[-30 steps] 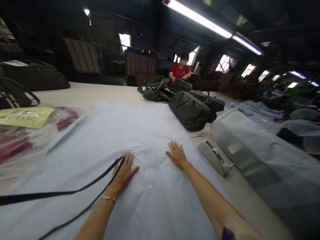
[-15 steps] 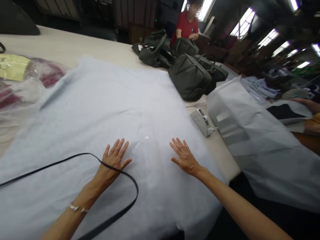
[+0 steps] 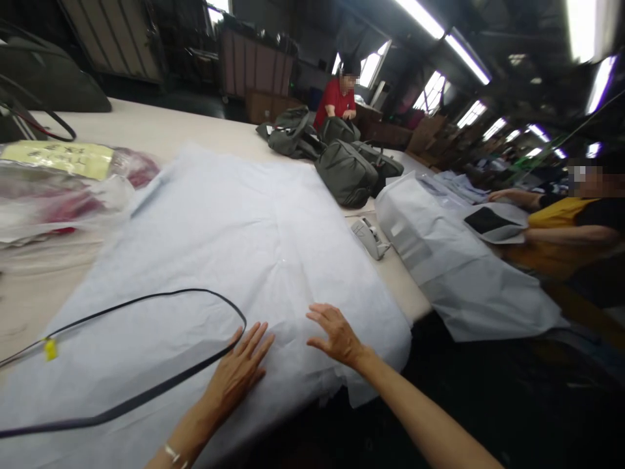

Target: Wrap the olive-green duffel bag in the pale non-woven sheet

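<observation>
A large white sheet (image 3: 234,228) lies spread over the table, with light creases and its near edge hanging over the front. My left hand (image 3: 244,361) rests on it near that edge, fingers stretched out. A thin black cord (image 3: 161,387) loops over the sheet and passes across the fingers of this hand. To the right, my right hand (image 3: 334,332) is over the sheet with its fingers spread and slightly bent; whether it touches the sheet I cannot tell. Neither hand holds anything.
Dark green bags (image 3: 346,172) stand at the far right of the table, near a grey-white tape dispenser (image 3: 370,238). Clear plastic packages (image 3: 63,195) lie left. Another white sheet (image 3: 454,267) hangs at right beside a person in yellow (image 3: 561,215). A person in red (image 3: 336,98) stands behind the bags.
My view has tilted up and shifted right. My hands have come closer together and nearer the sheet's front edge. The cord's loop has moved, and a yellow tag on it now shows.
</observation>
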A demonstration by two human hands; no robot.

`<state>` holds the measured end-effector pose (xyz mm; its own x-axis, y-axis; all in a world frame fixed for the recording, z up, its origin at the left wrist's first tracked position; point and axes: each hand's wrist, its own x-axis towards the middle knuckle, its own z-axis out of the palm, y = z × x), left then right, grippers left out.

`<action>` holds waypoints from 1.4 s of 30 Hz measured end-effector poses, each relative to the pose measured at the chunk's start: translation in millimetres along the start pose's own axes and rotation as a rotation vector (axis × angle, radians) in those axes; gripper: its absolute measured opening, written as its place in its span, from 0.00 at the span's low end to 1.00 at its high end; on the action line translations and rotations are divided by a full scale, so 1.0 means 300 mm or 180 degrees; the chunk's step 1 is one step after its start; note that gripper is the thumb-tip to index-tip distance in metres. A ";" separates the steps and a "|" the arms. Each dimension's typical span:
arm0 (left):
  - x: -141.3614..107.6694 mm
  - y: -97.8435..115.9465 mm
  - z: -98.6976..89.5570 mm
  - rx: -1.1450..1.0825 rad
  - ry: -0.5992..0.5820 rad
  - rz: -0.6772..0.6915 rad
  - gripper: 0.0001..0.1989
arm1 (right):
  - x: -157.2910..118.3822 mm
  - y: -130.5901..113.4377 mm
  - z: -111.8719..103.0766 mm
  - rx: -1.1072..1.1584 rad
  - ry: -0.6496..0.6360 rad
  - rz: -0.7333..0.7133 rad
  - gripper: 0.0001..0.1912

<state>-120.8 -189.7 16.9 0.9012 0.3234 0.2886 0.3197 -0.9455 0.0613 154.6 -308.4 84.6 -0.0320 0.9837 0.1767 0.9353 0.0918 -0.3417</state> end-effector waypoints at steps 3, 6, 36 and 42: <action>0.042 0.022 -0.003 -0.0241 -0.0316 0.0004 0.25 | -0.046 -0.118 0.039 0.0223 0.0078 0.0263 0.23; 0.093 0.042 0.004 -0.0391 -0.0487 -0.0044 0.17 | -0.085 -0.158 0.104 0.0165 0.0025 0.0827 0.25; 0.083 0.155 -0.028 -0.1077 -0.1021 0.0182 0.14 | 0.083 0.020 0.082 0.1788 -0.1205 0.1392 0.11; 0.090 0.175 -0.025 -0.1232 -0.1259 0.0252 0.12 | 0.037 -0.024 0.127 0.1140 -0.0910 0.0947 0.14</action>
<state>-81.9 -230.9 35.2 0.9831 0.1694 -0.0693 0.1828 -0.8880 0.4219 134.1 -292.4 53.9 0.0744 0.9734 -0.2165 0.7418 -0.1991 -0.6404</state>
